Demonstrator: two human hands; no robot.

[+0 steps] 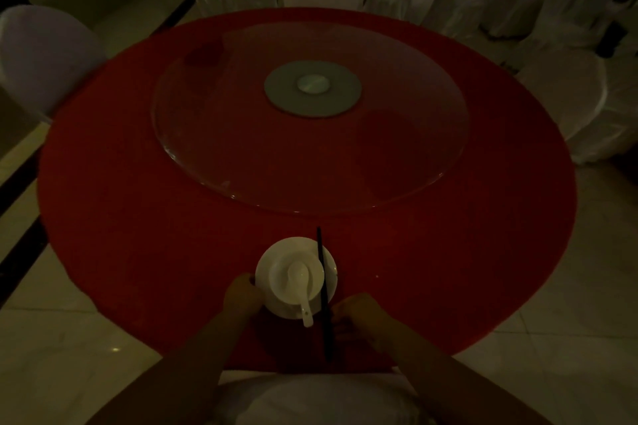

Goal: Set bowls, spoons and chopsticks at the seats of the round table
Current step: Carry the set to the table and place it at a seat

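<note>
Dim room, red table [138,217]
My left hand [241,297] holds the plate [261,281] rim; right hand [359,317] pinches the chopsticks [322,283] by the bowl [281,269].

L grip [241,297], R grip [357,316] fwd, low

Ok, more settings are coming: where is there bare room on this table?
The red cloth outside the glass turntable is bare left and right of the plate and round the far side. Crowded only at the near edge: that plate with bowl, spoon and chopsticks, left hand and right hand beside it.
</note>
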